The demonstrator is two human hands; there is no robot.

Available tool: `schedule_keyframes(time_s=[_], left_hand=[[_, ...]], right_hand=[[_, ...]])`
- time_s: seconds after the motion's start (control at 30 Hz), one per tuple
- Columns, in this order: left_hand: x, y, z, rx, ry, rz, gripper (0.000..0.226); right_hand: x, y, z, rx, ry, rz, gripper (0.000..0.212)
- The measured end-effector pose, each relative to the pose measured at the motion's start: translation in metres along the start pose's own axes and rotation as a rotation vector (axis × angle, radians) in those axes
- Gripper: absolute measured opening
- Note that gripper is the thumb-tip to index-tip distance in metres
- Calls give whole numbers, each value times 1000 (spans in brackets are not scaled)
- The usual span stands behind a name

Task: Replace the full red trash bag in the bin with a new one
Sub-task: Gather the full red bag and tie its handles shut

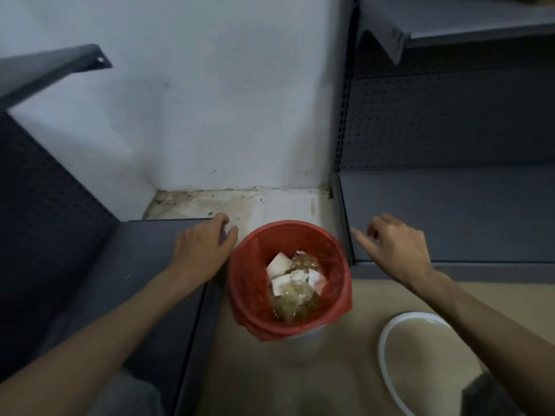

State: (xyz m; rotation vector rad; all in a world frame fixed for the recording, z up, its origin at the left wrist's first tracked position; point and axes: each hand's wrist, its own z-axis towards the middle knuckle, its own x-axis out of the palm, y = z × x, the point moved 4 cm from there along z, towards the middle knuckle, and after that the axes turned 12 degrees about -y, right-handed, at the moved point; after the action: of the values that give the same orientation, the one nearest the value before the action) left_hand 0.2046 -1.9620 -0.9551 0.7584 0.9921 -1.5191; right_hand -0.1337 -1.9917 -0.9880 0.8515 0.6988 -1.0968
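A red trash bag [249, 283] lines a small round bin on the floor, its edge folded down over the rim. Inside lies rubbish [295, 280]: white paper scraps and clear crumpled plastic. The bin's pale wall [303, 336] shows just under the bag at the near side. My left hand [202, 250] hovers just left of the bin's rim, fingers spread and empty. My right hand [396, 247] is a little to the right of the rim, fingers apart, holding nothing. No new bag is in view.
Dark grey metal shelving flanks the bin: a low shelf [156, 265] on the left and one [450, 211] on the right, with pegboard backs. A white wall stands behind. A white-rimmed round basin [387, 331] sits on the floor at the near right.
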Motion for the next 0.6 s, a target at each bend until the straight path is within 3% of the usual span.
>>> schedule_keyframes(time_s=[0.17, 0.3, 0.43, 0.6], left_hand=[[9, 46, -38, -143, 110, 10, 41], [32, 44, -61, -135, 226, -11, 38], [59, 37, -74, -188, 405, -249, 49], [77, 31, -81, -384, 574, -560, 57]], right_hand=[[32, 33, -9, 19, 172, 24, 51], [51, 35, -24, 103, 332, 59, 51], [62, 33, -37, 176, 461, 146, 51], [70, 27, -48, 381, 492, 314, 54]])
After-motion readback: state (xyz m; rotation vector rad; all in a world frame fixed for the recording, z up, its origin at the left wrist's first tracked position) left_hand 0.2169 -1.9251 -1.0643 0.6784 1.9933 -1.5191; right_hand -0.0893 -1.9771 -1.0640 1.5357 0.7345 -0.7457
